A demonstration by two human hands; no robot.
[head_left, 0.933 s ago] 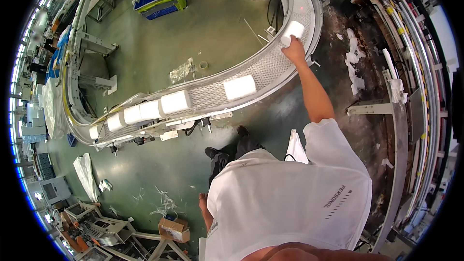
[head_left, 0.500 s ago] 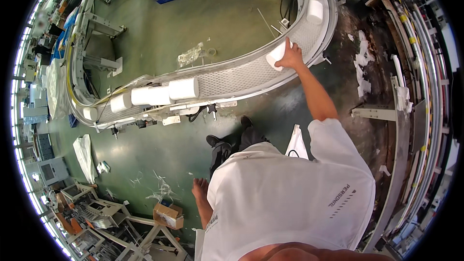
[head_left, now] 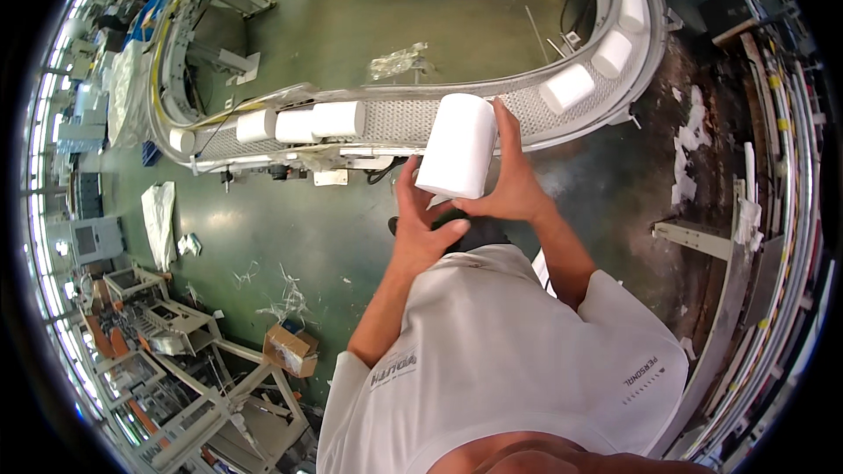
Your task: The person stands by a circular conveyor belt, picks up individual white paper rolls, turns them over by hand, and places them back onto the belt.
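A white cylindrical roll is lifted in front of my chest, above the green floor. My right hand grips its right side with the fingers wrapped over the top. My left hand is under the roll's lower left end, fingers spread and touching it. Beyond the roll runs a curved grey conveyor with more white rolls on its left part and white packs on its right bend.
A metal frame with rails runs down the right side. A cardboard box and metal racks stand at the lower left. Scraps of plastic and white sheeting lie on the green floor.
My right hand has come back from the conveyor's bend with a white roll. My left hand has risen from my side to the roll's lower end.
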